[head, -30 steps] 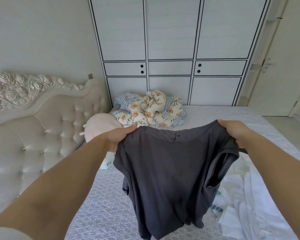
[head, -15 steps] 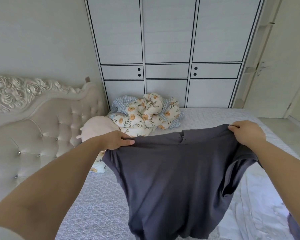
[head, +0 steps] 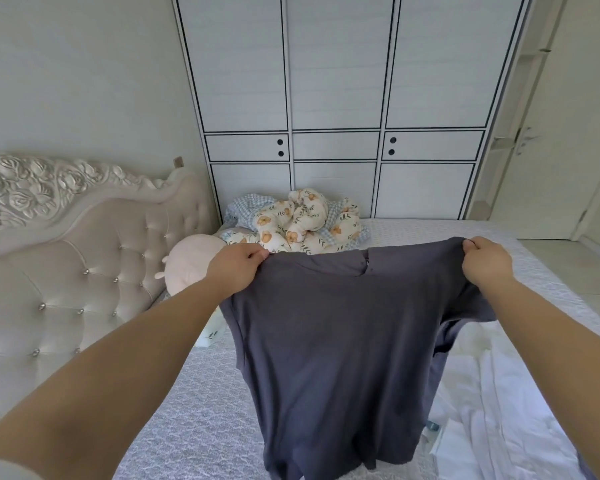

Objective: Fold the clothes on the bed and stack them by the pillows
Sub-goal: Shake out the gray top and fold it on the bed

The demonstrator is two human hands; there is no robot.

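A dark grey T-shirt [head: 329, 348] hangs spread out in the air over the bed [head: 201, 410]. My left hand [head: 234, 268] pinches its left shoulder, and my right hand [head: 485, 261] pinches its right shoulder. The shirt's hem drops out of view at the bottom of the frame. White clothes [head: 492, 417] lie crumpled on the bed at the lower right, partly hidden by the shirt and my right arm. A round pale pink pillow [head: 187, 265] lies by the headboard.
A tufted headboard [head: 66, 271] runs along the left. A bunched floral and checked quilt [head: 298, 220] lies at the bed's far end below the white wardrobe [head: 336, 98]. A door [head: 551, 133] stands at the right, with bare floor beside the bed.
Both hands have pulled further apart and stretched the shirt's shoulders out wide. The shirt now hangs flatter and fuller than a second ago.
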